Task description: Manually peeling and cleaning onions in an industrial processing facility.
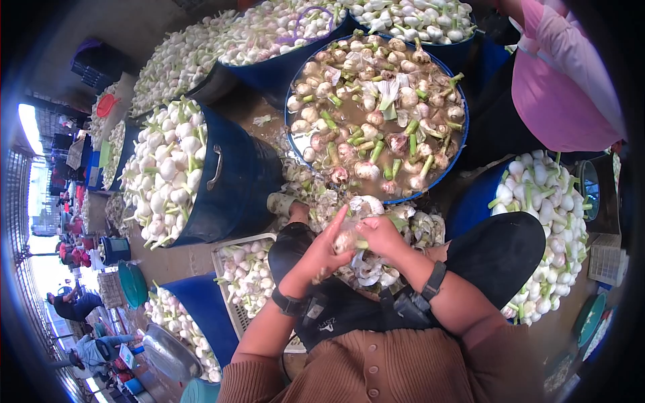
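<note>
Between my hands, above my lap, is a pale garlic bulb [344,242] with a short green stem. My left hand [325,252] holds it, index finger stretched up along it. My right hand [384,236] has its fingers bent together at the bulb's upper right, pinching what looks like thin skin; the exact grip is partly hidden. Just beyond my hands, a blue-rimmed tub [466,136] holds muddy water with many unpeeled garlic bulbs [398,143] and loose skins floating in it. Papery garlic skins [370,269] lie heaped below and around my hands.
A blue barrel [237,171] of white garlic stands left, another blue barrel [471,196] right. A plastic crate [237,312] of garlic sits by my left leg. Beyond the tub are more heaped garlic bulbs [186,55]. A person in a pink apron [559,106] is at upper right.
</note>
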### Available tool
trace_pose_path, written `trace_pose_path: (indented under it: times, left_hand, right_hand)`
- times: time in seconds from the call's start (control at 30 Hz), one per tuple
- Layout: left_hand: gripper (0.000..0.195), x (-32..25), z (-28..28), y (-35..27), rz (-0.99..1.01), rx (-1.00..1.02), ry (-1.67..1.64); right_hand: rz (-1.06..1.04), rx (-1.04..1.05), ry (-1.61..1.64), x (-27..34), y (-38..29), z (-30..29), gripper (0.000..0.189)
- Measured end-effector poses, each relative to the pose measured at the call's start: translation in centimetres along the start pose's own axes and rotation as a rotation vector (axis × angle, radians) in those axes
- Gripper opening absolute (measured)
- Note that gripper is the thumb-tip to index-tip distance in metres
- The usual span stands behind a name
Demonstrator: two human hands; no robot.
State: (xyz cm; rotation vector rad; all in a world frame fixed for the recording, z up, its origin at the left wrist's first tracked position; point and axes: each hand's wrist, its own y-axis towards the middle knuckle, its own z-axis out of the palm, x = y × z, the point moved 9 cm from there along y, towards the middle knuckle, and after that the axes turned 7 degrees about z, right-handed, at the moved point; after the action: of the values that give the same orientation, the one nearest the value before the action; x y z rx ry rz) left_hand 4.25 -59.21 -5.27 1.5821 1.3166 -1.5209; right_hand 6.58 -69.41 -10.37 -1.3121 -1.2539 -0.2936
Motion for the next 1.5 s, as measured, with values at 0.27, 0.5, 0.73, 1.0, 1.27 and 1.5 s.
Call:
trace_pose_path:
  times: [0.27,0.5,0.73,1.0,1.27,1.5]
  left_hand:
    - [0.035,-2.5,-0.6,-0.7,0.298,-0.159,0.422]
    - [0.029,6.8,-0.1,-1.9,-0.135,-0.543,-1.446]
    - [0.029,8.3,-1.3,-3.1,-0.219,-0.69,-1.526]
    - [0.029,4.9,-4.4,-5.1,-0.251,-0.832,-0.958]
    - [0.017,1.3,-22.1,-10.9,0.382,-1.276,-1.351]
    - [0.047,3.7,-15.8,-3.5,0.087,-0.682,0.485]
  right_hand:
    - [0.216,0.194,0.819,-1.3,0.3,1.2,0.016]
    - [-0.269,0.175,0.534,3.7,-6.0,-2.1,0.013]
    - [-0.255,-0.019,0.008,5.3,-6.8,-8.3,0.019]
    - [-0.346,-0.022,-0.325,9.7,-2.0,-0.1,0.022]
    - [-0.214,-0.382,-1.175,2.4,7.6,-7.6,0.017]
    - [0.192,-0.06,-1.296,-8.6,12.8,-8.5,0.04]
